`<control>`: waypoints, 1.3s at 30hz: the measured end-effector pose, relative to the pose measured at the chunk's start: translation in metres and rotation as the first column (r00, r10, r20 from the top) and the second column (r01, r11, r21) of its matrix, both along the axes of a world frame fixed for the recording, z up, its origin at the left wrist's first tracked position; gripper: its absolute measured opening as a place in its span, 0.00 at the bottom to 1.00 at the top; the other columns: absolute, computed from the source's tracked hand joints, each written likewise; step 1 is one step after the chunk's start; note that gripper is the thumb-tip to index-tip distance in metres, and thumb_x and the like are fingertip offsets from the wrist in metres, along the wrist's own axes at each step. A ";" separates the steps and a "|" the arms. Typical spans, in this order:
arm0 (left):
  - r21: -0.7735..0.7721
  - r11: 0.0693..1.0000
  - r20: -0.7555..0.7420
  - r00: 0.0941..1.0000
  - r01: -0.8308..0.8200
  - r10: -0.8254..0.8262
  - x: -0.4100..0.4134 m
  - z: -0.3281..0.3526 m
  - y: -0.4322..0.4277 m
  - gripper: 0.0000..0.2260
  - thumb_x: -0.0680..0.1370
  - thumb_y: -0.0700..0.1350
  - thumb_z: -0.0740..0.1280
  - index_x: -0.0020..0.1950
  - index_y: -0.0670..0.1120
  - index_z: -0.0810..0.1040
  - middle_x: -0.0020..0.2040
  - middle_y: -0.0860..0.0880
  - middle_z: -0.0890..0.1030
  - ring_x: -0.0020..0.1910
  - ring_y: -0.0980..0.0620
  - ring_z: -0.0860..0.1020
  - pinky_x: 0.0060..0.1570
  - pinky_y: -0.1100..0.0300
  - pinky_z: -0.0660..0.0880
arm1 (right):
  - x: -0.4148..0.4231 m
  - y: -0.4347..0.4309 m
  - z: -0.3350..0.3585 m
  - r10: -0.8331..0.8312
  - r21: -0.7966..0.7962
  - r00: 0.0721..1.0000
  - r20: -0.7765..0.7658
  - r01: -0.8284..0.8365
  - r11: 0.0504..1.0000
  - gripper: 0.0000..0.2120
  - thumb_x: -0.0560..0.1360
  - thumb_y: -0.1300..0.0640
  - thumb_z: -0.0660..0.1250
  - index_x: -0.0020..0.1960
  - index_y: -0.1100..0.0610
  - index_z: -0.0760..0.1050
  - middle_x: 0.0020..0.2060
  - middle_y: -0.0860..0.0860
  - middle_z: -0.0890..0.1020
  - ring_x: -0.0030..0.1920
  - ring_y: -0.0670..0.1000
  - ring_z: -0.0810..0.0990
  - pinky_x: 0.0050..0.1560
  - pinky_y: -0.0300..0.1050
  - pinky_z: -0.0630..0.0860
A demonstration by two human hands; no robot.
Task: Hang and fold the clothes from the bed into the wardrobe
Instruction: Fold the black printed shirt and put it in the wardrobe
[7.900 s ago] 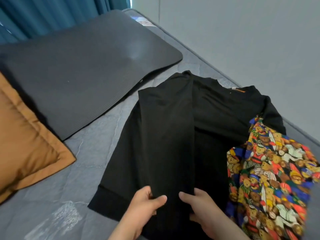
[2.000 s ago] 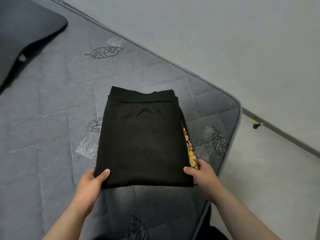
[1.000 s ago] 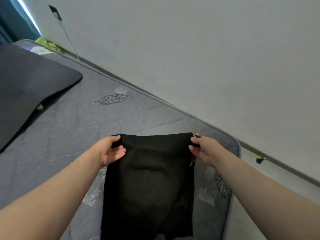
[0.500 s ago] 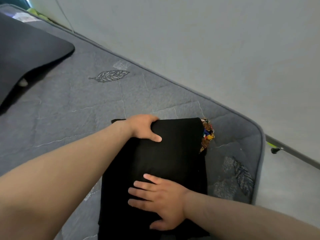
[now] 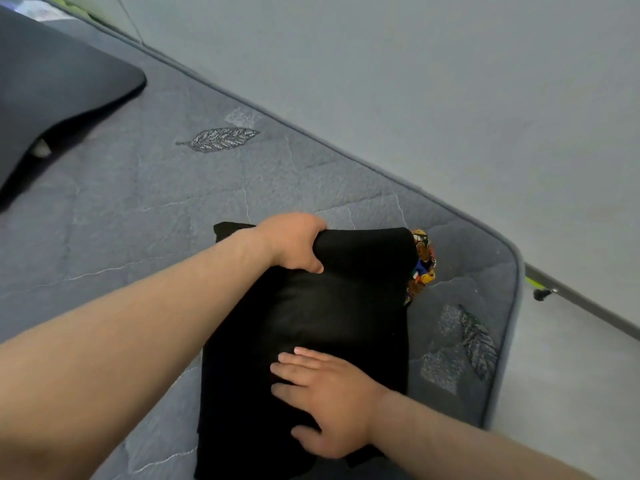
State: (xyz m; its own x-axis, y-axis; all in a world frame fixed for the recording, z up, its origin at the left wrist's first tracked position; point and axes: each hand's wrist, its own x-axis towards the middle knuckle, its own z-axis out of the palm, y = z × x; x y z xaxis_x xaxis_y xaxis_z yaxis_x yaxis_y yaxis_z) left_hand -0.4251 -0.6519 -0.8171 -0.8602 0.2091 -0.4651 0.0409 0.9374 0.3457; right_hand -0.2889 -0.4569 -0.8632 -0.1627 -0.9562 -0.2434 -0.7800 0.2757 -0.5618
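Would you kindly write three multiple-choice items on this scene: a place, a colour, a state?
1. Where does the printed fabric show?
A) at the folded garment's right edge
B) at its left edge
C) at its near edge

2. What colour is the folded garment?
A) white
B) black
C) red

3. How is the right hand?
A) flat on the garment
B) clenched in a fist
C) raised off it

Answers: 1 A, it peeks out there; 2 B, plainly black; 3 A, straight fingers lie on it.
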 end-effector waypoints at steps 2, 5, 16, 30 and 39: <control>-0.053 0.997 -0.125 0.990 0.061 -0.067 0.025 0.020 0.009 0.18 0.67 0.56 0.71 0.53 0.51 0.75 0.48 0.52 0.78 0.46 0.48 0.78 0.44 0.55 0.75 | 0.013 0.026 0.038 -0.228 -0.104 0.973 0.028 0.230 0.968 0.18 0.72 0.48 0.66 0.59 0.54 0.79 0.57 0.50 0.81 0.60 0.50 0.76 0.63 0.49 0.73; -0.057 0.984 -0.208 0.962 0.170 -0.179 0.063 0.045 0.018 0.15 0.68 0.53 0.69 0.53 0.51 0.74 0.48 0.52 0.76 0.47 0.50 0.77 0.46 0.55 0.74 | 0.007 0.065 0.090 -0.644 -0.421 0.757 -0.108 0.552 0.719 0.10 0.69 0.54 0.68 0.48 0.56 0.82 0.44 0.49 0.82 0.45 0.49 0.79 0.46 0.46 0.77; -0.143 0.981 -0.379 0.909 0.128 -0.173 0.174 0.091 0.006 0.22 0.60 0.56 0.69 0.53 0.54 0.78 0.39 0.55 0.78 0.38 0.51 0.80 0.37 0.58 0.76 | -0.042 0.067 0.150 -0.383 -0.003 0.834 -0.397 0.416 0.909 0.15 0.65 0.51 0.62 0.48 0.53 0.80 0.39 0.49 0.81 0.40 0.53 0.81 0.45 0.46 0.79; -0.242 0.949 -0.309 0.911 0.200 -0.271 0.296 0.022 0.032 0.36 0.56 0.56 0.74 0.62 0.44 0.79 0.44 0.47 0.77 0.37 0.46 0.75 0.33 0.54 0.74 | 0.066 0.090 0.085 -0.116 0.258 0.924 -0.365 0.220 0.941 0.41 0.59 0.44 0.70 0.71 0.52 0.67 0.68 0.58 0.73 0.51 0.55 0.77 0.50 0.49 0.77; -0.054 0.998 -0.398 0.917 -0.043 0.018 0.261 -0.013 0.032 0.37 0.67 0.64 0.66 0.71 0.45 0.71 0.72 0.42 0.70 0.71 0.42 0.67 0.69 0.43 0.61 | 0.048 0.053 0.052 -0.459 0.070 0.804 -0.378 0.519 0.852 0.36 0.71 0.37 0.61 0.73 0.55 0.66 0.73 0.59 0.65 0.73 0.60 0.63 0.71 0.59 0.59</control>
